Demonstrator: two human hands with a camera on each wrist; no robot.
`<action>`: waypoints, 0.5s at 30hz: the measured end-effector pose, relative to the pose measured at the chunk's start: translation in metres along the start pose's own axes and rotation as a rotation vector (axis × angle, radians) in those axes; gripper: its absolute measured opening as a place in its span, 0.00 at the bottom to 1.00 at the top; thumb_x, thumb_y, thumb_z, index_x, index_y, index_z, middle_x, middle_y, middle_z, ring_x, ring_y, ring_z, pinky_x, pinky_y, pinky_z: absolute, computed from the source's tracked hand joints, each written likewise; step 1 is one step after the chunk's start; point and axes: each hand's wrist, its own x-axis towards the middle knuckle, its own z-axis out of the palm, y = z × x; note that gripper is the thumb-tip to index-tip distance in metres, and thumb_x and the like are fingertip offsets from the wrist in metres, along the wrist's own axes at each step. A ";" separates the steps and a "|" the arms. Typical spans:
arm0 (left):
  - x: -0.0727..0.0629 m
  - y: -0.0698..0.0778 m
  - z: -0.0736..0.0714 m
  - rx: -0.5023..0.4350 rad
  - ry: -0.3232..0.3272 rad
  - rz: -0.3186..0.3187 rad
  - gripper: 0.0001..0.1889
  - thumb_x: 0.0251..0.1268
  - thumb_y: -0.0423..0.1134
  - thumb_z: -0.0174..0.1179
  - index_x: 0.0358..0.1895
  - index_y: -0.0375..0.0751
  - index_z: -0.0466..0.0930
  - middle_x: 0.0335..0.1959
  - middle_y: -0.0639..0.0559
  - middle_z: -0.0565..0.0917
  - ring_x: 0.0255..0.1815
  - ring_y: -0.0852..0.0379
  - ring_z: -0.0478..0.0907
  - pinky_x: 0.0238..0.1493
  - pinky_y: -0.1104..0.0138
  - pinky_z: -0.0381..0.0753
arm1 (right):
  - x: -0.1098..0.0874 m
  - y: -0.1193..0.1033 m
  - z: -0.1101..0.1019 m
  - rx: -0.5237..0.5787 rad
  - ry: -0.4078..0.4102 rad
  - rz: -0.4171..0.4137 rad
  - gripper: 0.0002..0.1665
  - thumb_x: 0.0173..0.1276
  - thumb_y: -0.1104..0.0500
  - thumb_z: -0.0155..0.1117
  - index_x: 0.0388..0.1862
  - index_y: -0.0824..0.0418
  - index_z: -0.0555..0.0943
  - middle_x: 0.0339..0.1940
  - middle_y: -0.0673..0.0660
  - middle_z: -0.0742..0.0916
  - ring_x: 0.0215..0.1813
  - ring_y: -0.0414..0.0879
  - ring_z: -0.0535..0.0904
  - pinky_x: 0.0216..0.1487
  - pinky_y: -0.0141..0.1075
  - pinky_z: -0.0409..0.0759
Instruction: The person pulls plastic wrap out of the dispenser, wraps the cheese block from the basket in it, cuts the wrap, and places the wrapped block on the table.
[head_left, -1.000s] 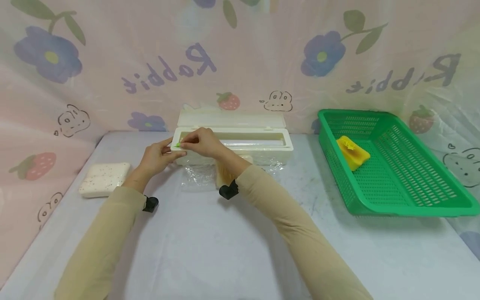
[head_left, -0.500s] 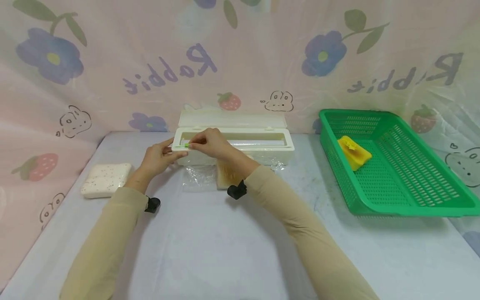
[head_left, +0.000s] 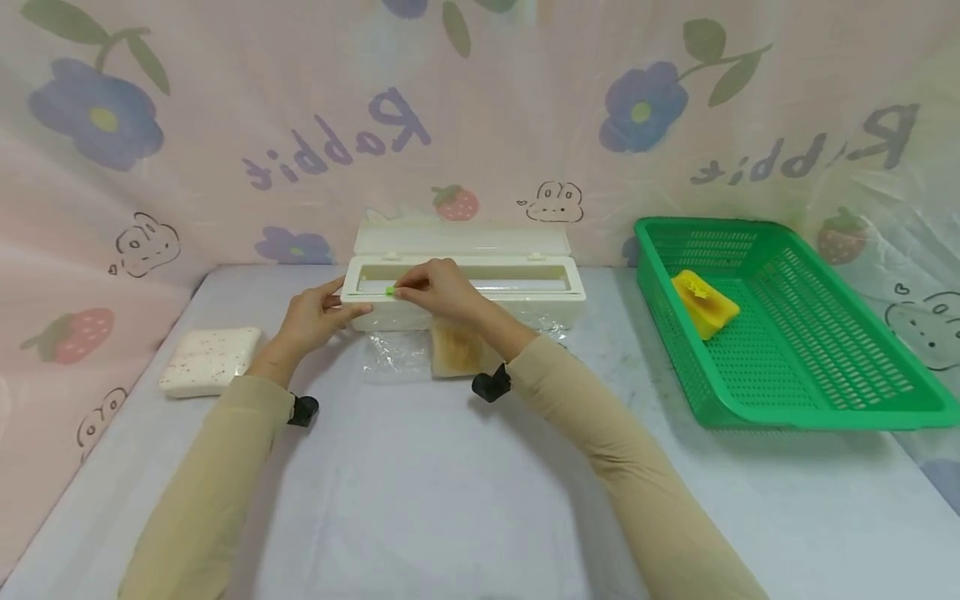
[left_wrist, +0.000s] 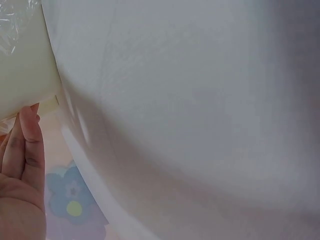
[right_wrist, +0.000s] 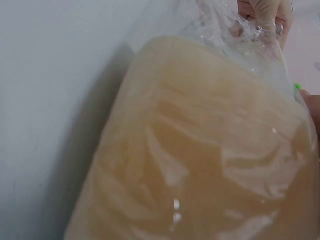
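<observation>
A white cling film dispenser (head_left: 480, 315) stands at the back middle of the table with its lid raised. My left hand (head_left: 315, 317) grips its left end, thumb across the front; in the left wrist view the fingers (left_wrist: 31, 125) lie against the box. With thumb and fingertips my right hand (head_left: 438, 292) pinches the small green slide cutter (head_left: 391, 291) on the front rail, left of the middle. Clear cling film (head_left: 393, 354) hangs from the front over a toast-like bread slice (head_left: 453, 350), partly hidden by my right forearm. Close up, the film lies wrinkled across the slice (right_wrist: 200, 140).
A green plastic basket (head_left: 795, 421) stands at the right, holding a yellow toast-shaped piece (head_left: 705, 307). On the left lies a white speckled square block (head_left: 210, 361). A printed curtain (head_left: 480, 108) hangs close behind the dispenser.
My right hand has moved the green slide cutter rightward along the rail from the dispenser's left end. More of the bread slice now shows. The left hand stays at the same end.
</observation>
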 end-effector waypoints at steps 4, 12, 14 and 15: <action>0.000 0.000 0.001 -0.011 -0.002 -0.013 0.44 0.61 0.59 0.61 0.75 0.43 0.54 0.58 0.34 0.78 0.44 0.46 0.83 0.42 0.66 0.76 | -0.005 0.004 -0.005 -0.025 0.007 -0.001 0.12 0.68 0.56 0.63 0.44 0.61 0.86 0.44 0.54 0.89 0.45 0.42 0.84 0.47 0.27 0.79; -0.001 0.001 0.001 -0.032 -0.002 -0.011 0.44 0.61 0.58 0.61 0.75 0.43 0.53 0.58 0.33 0.78 0.40 0.48 0.84 0.35 0.72 0.76 | -0.019 0.015 -0.017 -0.049 0.036 -0.002 0.13 0.68 0.56 0.63 0.45 0.63 0.86 0.45 0.56 0.89 0.48 0.46 0.84 0.51 0.29 0.80; -0.001 0.000 0.001 -0.037 -0.009 -0.012 0.45 0.61 0.59 0.61 0.75 0.43 0.53 0.58 0.33 0.78 0.38 0.48 0.84 0.34 0.73 0.76 | -0.023 0.020 -0.020 -0.055 0.047 -0.004 0.13 0.68 0.56 0.63 0.45 0.63 0.86 0.45 0.57 0.89 0.48 0.47 0.85 0.51 0.30 0.80; -0.001 0.001 0.000 -0.039 -0.012 -0.011 0.45 0.61 0.59 0.61 0.75 0.43 0.52 0.58 0.33 0.77 0.38 0.49 0.84 0.34 0.73 0.76 | -0.025 0.023 -0.022 -0.057 0.054 -0.009 0.13 0.68 0.56 0.63 0.45 0.63 0.86 0.45 0.57 0.89 0.48 0.48 0.85 0.51 0.31 0.80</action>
